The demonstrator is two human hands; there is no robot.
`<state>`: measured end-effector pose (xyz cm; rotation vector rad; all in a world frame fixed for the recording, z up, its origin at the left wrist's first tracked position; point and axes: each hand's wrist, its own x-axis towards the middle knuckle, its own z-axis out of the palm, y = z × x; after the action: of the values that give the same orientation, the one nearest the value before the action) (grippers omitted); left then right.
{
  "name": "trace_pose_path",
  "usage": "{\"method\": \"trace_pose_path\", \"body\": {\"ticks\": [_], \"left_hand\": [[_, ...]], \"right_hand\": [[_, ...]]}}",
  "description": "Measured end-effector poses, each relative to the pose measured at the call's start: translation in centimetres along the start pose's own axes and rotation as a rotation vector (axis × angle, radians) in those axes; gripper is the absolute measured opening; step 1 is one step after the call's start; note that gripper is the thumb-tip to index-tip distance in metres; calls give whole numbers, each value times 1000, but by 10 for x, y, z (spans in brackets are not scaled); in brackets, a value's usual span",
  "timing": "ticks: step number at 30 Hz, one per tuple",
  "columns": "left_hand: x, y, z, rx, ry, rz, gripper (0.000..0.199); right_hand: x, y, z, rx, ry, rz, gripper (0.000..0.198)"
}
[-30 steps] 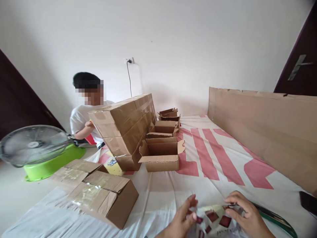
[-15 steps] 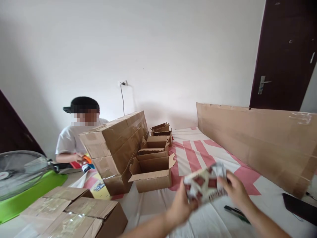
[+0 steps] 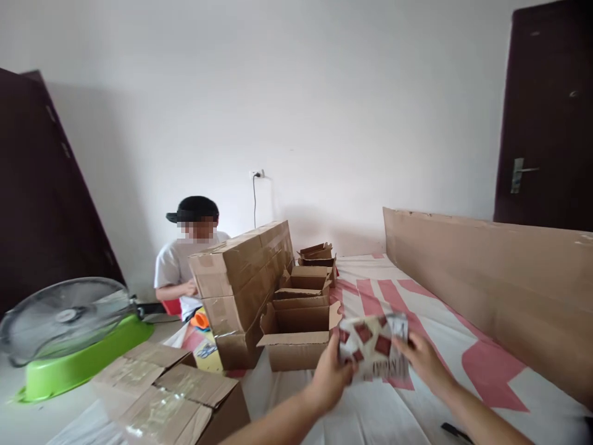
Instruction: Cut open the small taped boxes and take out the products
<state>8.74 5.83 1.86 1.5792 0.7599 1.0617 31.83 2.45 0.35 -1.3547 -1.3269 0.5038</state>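
Toward eight o'clock, a fan (image 3: 68, 316) sits above a green basin (image 3: 83, 361), two taped cartons (image 3: 185, 405) lie at seven o'clock, and stacked cartons (image 3: 252, 272) stand just right of these, alongside a row of open boxes (image 3: 296, 356) reaching up from six o'clock. Near five o'clock, the left hand (image 3: 331, 377) has its grip curled round the left end of a pale packet (image 3: 373, 349) printed with brown squares, the right hand (image 3: 427, 363) has its grip closed on the other end, and a cardboard panel (image 3: 486, 290) stands between three and four.
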Motion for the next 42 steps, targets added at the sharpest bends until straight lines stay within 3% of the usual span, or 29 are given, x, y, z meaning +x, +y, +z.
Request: {"method": "trace_pose_path", "body": {"ticks": [2, 5, 8, 10, 13, 14, 16, 18, 20, 27, 42], "left_hand": [[-38, -37, -17, -123, -2, -85, 64], [-64, -74, -51, -97, 105, -140, 59], [-66, -89, -90, 177, 421, -176, 48], [-68, -93, -110, 321, 647, -211, 54], [-79, -100, -117, 566, 844, -130, 61], [-84, -103, -113, 679, 820, -83, 56], [-90, -107, -99, 872, 621, -61, 43], [-88, -109, -86, 972, 390, -174, 38], [-75, -109, -80, 1032, 304, -301, 37], [-9, -109, -94, 1177, 388, -379, 33], [75, -128, -102, 1186, 475, -465, 37]], "right_hand": [[-34, 14, 21, 98, -178, 1, 50], [-56, 24, 57, 121, -327, -24, 42], [-57, 34, 91, 98, -372, 26, 41], [-56, 47, 110, 70, -356, 66, 40], [-64, 66, 126, 6, -333, 46, 27], [-68, 71, 129, -21, -343, 12, 22], [-75, 75, 130, -79, -397, -73, 15], [-78, 75, 129, -133, -445, -141, 13], [-78, 74, 127, -151, -455, -149, 13], [-74, 74, 126, -149, -471, -146, 11], [-72, 74, 128, -132, -494, -124, 23]]}}
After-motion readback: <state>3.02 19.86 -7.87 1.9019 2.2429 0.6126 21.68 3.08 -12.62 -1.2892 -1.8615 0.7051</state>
